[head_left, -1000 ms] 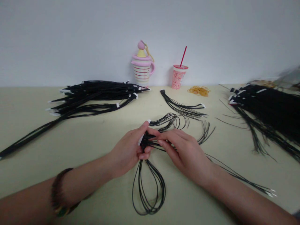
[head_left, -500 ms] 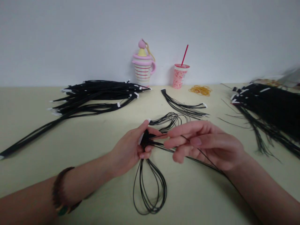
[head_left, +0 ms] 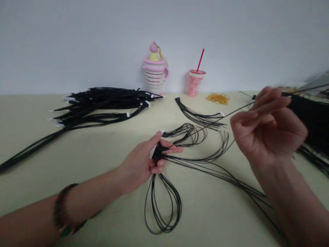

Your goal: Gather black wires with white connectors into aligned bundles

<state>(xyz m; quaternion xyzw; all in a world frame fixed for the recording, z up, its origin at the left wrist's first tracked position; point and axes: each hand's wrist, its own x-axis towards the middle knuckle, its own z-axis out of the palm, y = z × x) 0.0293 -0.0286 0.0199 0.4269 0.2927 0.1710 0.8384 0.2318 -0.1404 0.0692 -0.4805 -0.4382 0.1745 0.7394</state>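
Observation:
Low in the middle, my left hand (head_left: pixel 137 164) is closed around a black wire harness (head_left: pixel 156 153) by its gathered end, where a white piece shows beside the thumb. From that grip, thin wires loop down toward me and others trail off to the right. Raised at the right, my right hand (head_left: pixel 269 127) pinches a single black wire (head_left: pixel 226 114). This wire runs in a straight slanting line from the left hand's grip up to the right fingers. The fingertips partly hide it there.
A heap of black wire harnesses (head_left: pixel 102 103) with white ends lies at the left. A smaller harness (head_left: pixel 197 116) rests ahead, near yellow rubber bands (head_left: pixel 217 98). A striped pitcher (head_left: pixel 154 75) and a pink cup (head_left: pixel 195 84) with a straw stand by the wall. More black wires (head_left: pixel 313 123) pile up at the right.
My right hand has moved up and to the right, away from the left hand, drawing one wire out straight. My left hand has kept its hold almost in place.

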